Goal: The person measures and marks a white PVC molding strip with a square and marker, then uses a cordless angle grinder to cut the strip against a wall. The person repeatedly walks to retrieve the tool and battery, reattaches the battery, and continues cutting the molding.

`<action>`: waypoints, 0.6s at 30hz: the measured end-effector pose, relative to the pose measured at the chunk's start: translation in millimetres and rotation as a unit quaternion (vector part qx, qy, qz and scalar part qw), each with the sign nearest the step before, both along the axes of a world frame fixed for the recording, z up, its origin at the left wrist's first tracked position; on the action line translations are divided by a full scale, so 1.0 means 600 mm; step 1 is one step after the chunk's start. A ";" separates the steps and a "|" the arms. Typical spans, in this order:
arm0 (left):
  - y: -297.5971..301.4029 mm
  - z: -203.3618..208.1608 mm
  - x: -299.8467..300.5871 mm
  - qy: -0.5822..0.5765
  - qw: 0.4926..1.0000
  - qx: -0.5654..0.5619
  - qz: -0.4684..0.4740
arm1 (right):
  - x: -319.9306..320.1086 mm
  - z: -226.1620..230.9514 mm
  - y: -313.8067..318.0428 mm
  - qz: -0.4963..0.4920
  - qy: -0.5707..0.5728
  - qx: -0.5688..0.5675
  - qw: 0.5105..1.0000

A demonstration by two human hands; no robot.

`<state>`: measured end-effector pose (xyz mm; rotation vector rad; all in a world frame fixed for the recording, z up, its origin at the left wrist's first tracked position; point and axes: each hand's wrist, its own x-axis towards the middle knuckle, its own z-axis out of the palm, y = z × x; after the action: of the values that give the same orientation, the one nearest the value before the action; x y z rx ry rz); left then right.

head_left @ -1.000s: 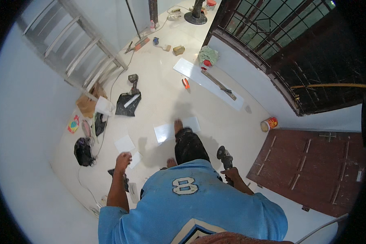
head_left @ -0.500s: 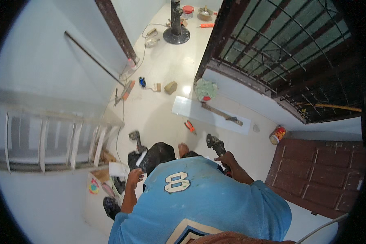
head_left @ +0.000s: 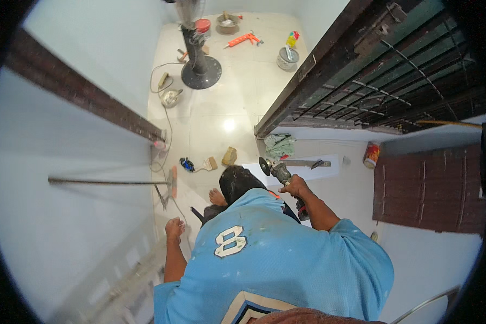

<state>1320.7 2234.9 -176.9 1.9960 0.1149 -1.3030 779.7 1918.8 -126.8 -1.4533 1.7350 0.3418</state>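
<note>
I see the right hand (head_left: 294,186) closed around the grey body of a dark handheld angle grinder (head_left: 278,171). Its round disc points forward, out over the white tiled floor (head_left: 227,108) far below, just ahead of my raised knee. The left hand (head_left: 174,229) hangs near the white wall with its fingers curled, and I cannot tell whether it grips anything. Down on the floor a grey round tin (head_left: 288,58) holds a pale tool standing in it. A red and yellow can (head_left: 371,155) stands beside the brown door (head_left: 426,189), and I cannot see what is inside it.
</note>
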 end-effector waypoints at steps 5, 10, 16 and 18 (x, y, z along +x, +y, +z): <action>-0.292 0.024 0.155 -0.044 0.988 -0.028 -0.144 | 0.132 0.006 -0.112 -0.073 -0.011 0.008 0.997; -0.645 0.034 0.242 -0.139 0.902 -0.066 -0.404 | 0.245 -0.050 -0.251 -0.184 -0.077 0.058 0.978; -1.054 0.001 0.233 -0.140 0.845 -0.054 -0.513 | 0.306 -0.051 -0.485 -0.208 -0.067 -0.004 0.976; -1.201 0.011 0.183 -0.112 0.836 -0.109 -0.526 | 0.294 -0.035 -0.538 -0.232 -0.040 -0.074 0.969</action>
<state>1430.4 1514.4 -170.2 2.0036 -1.3608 -1.5571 956.0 1595.8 -147.7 -1.0961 1.9983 -0.0971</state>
